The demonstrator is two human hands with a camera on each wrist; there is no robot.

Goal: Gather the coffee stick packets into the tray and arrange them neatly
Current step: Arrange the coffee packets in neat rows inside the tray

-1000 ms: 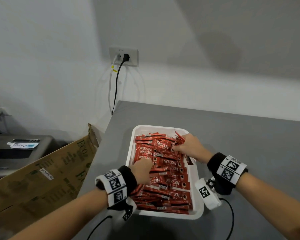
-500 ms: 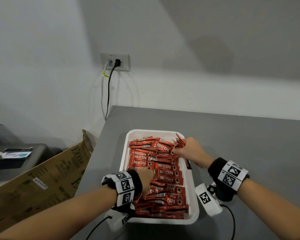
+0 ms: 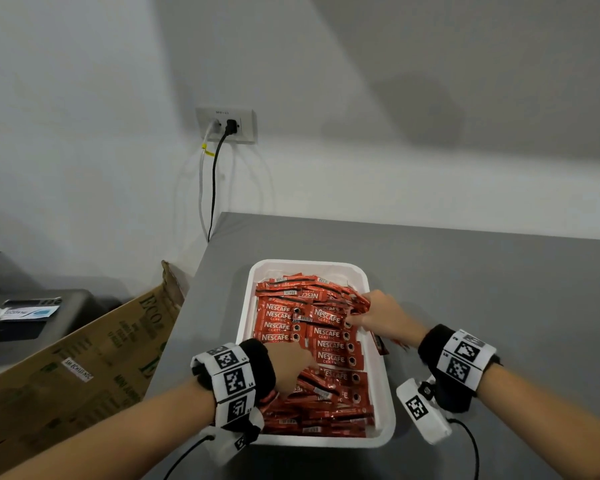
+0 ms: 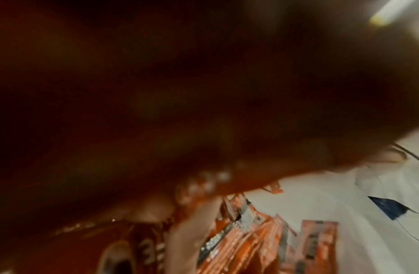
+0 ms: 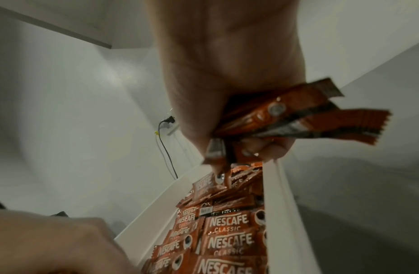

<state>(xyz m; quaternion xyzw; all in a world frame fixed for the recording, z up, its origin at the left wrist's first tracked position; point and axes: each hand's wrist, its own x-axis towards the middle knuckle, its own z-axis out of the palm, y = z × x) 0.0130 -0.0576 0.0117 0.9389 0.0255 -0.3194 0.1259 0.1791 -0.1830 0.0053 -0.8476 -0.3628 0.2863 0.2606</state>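
At the far left a cardboard box (image 3: pixel 84 358) is seen leaning beside the grey table (image 3: pixel 482 289), printed with "ECO" in green; a small label on it cannot be made out. Next, the left hand (image 3: pixel 290 367) is laid in the near half of the white tray (image 3: pixel 383 434), its fingers curled down among the packets; whether a packet is actually pinched cannot be told, since the left wrist view is dark and blurred. The coffee stick packets (image 3: pixel 329 344) are gathered inside the tray, their long axes lying mostly across it, left to right, with "NESCAFE CLASSIC" readable on many; those nearest the far wall lie askew. Farther right, the right hand (image 3: pixel 383 315) is held at the tray's right rim, clamped on a small bundle of packets (image 5: pixel 297 115); this hand is judged nearer the untidy far rows, which lie just to its left, so the bundle would be laid down there, parallel to the ordered rows.
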